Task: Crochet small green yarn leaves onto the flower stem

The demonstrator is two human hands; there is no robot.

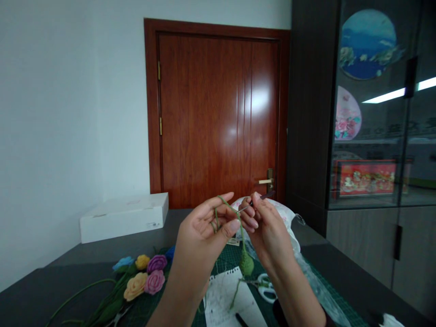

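Observation:
My right hand (264,222) grips a crochet hook (266,195) by its dark handle, the thin metal shaft pointing left. Green yarn (218,217) is looped over the raised index finger of my left hand (211,220) and wound about its lower fingers. The left thumb and a finger pinch close to where the yarn meets the hook tip. From there a green strand hangs down to a small crocheted green piece (246,263), dangling between my wrists above the table. A loose yarn tail trails below it.
Crocheted flowers (155,281) with green stems lie at left, near a white box (126,218). Beneath my hands are a written notepad page (231,295), a black pen (241,319), white-handled scissors (266,289) and a green cutting mat (223,260). A plastic bag (282,213) sits behind.

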